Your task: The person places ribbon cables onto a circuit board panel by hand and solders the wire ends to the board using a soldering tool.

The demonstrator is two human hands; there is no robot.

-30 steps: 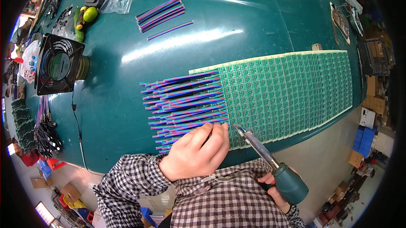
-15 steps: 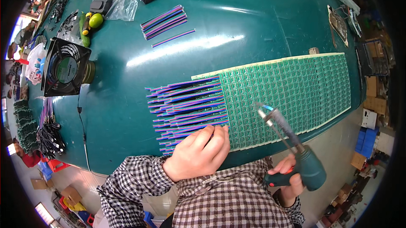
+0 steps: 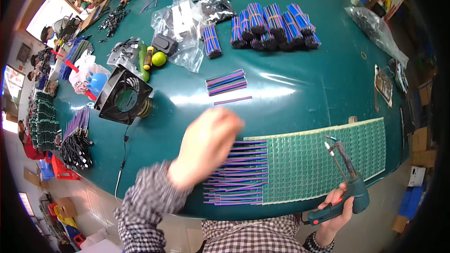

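Left hand: blurred over the wire rows, (image 3: 208, 140) fingers curled inward; I cannot tell how far they are closed or whether they hold anything
Right hand: wrapped around the handle of the soldering gun, (image 3: 335, 210) beyond the bench's near edge
Soldering gun: green body, (image 3: 360, 196) its metal tip above the right part of the board panel, contact unclear
Board panel: flat along the bench's near edge, right of middle (image 3: 309, 168)
Wire rows: side by side at the panel's left edge, loose ends uneven (image 3: 241, 181)
Risk: a dipping wrist could put the tip, if hot, onto the boards; a dragging left sleeve could skew the wires (image 3: 157, 196)
Loose wires: small stack and one single strand, toward the bench's middle (image 3: 226, 84)
Fan: left part of the bench, upright but tilted (image 3: 125, 97)
Bench: teal cover, glossy (image 3: 161, 143)
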